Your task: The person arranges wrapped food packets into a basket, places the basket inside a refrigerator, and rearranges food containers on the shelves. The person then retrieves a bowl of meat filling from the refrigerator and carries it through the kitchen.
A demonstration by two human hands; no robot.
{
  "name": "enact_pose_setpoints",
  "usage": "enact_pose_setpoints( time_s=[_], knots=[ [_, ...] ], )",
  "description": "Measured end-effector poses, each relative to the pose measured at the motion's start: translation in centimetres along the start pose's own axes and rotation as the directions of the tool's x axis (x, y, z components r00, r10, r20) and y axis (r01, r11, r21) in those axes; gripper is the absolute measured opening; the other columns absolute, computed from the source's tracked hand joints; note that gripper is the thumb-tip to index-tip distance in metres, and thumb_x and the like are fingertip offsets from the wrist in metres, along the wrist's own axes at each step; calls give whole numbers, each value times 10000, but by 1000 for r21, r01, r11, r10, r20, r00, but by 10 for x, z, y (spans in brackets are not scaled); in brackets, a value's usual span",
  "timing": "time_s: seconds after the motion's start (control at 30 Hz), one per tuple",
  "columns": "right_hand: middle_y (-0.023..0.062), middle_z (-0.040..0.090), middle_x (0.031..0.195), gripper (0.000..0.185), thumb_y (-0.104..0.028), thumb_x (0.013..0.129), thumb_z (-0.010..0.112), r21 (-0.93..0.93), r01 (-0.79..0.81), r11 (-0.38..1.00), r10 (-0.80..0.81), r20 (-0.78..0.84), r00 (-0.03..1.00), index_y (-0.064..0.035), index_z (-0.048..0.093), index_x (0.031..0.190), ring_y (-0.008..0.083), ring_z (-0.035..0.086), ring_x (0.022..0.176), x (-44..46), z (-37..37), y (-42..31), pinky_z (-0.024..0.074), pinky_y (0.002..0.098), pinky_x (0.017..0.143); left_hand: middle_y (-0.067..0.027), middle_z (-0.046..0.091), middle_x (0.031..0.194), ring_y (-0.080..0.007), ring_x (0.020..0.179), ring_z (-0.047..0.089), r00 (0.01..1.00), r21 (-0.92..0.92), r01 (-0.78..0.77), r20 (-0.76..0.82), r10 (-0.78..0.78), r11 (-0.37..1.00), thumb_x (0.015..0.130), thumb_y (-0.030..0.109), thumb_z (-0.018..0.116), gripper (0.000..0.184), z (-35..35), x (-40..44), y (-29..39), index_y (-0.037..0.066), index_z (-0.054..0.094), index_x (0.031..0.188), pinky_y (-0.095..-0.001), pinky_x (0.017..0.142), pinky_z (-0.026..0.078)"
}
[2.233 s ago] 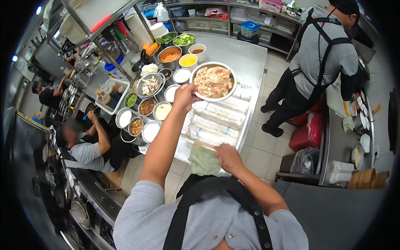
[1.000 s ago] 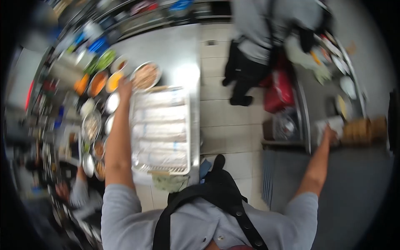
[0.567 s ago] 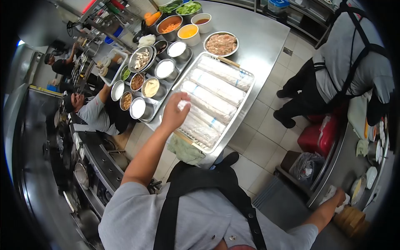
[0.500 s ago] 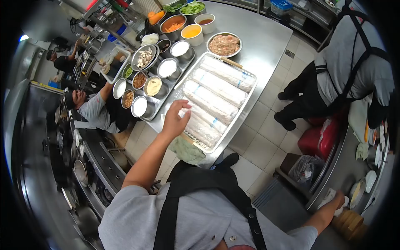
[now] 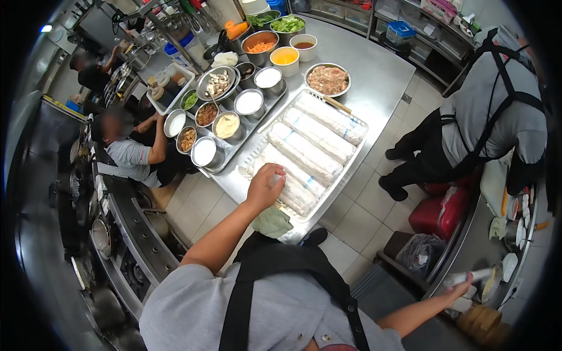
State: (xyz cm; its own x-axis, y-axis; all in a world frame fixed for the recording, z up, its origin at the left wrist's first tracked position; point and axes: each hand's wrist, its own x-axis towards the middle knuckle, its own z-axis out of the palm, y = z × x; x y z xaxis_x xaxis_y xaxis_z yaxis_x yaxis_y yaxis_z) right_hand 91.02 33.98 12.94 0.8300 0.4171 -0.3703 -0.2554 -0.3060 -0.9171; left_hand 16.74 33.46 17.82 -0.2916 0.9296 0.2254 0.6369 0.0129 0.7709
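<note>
My left hand [image 5: 266, 186] is over the near-left end of a white basket [image 5: 303, 217], fingers curled in beside the nearest plastic-wrapped roll [image 5: 293, 190]. Whether it pinches the wrapping is hidden. Several similar pale rolls [image 5: 307, 153] lie side by side in the basket, with a wooden stick [image 5: 338, 105] at its far rim. Off to the right, my right hand [image 5: 460, 289] is closed around a long whitish object [image 5: 477, 275], slightly blurred, above the side counter. A green cloth [image 5: 271, 222] hangs at the steel table's near edge.
Ingredient tubs, including a tub of white powder [image 5: 204, 153], line the table's left side on a tray. A bowl of raw meat [image 5: 328, 79] stands behind the basket. A co-worker [image 5: 489, 111] stands at right; another person [image 5: 132, 146] reaches in from the left. A red bin [image 5: 440, 216] is below the counter.
My left hand has lowered onto the basket's near end and its fingers have curled in. My right hand has lifted the whitish object off the counter side. The left co-worker's arm has shifted.
</note>
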Motion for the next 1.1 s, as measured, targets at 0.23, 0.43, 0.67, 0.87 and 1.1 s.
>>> enact_pose_setpoints(
  time_s=[0.23, 0.43, 0.67, 0.87, 1.1],
  knots=[
    [92, 549, 1149, 777, -202, 703, 688, 223, 455, 862, -453, 742, 495, -20, 376, 1391, 181, 551, 983, -244, 162, 27, 428, 287, 876, -66, 622, 985, -160, 813, 596, 996, -80, 51, 82, -45, 995, 826, 108, 654, 176, -5, -1, -10, 57, 625, 992, -272, 636, 471],
    [178, 454, 1322, 883, -168, 627, 674, 225, 711, 667, -130, 974, -187, -43, 313, 1423, 291, 416, 1267, -415, 288, 11, 338, 371, 1053, -103, 506, 1186, -202, 1049, 529, 978, -267, 15, -195, -70, 964, 806, 75, 656, 395, -27, 2, -13, 49, 537, 1182, -319, 786, 460],
    [209, 496, 1152, 810, -225, 664, 664, 418, 877, 236, 73, 893, -445, -28, 344, 1382, 366, 470, 1111, -491, 349, 55, 419, 418, 944, -152, 453, 1314, -346, 1236, 409, 949, 162, -309, -10, 315, 937, 740, 131, 702, 463, -76, 14, -20, 85, 560, 1178, -510, 1039, 285],
    [170, 509, 1124, 788, -181, 658, 698, 438, 897, 62, 38, 897, -441, -30, 372, 1359, 336, 487, 1087, -490, 352, 68, 445, 410, 900, -109, 458, 1340, -292, 1296, 369, 900, 332, -361, 368, 233, 871, 760, 161, 699, 393, -61, 22, -29, 124, 600, 1138, -555, 1058, 230],
    [165, 509, 1190, 719, -162, 681, 728, 447, 892, 69, -134, 890, -436, -38, 426, 1322, 335, 482, 1121, -488, 340, 71, 418, 429, 940, -56, 530, 1229, -255, 1198, 458, 873, 411, -425, 423, 244, 806, 708, 187, 761, 381, -47, 49, -30, 147, 613, 1056, -540, 1028, 280]
  ],
)
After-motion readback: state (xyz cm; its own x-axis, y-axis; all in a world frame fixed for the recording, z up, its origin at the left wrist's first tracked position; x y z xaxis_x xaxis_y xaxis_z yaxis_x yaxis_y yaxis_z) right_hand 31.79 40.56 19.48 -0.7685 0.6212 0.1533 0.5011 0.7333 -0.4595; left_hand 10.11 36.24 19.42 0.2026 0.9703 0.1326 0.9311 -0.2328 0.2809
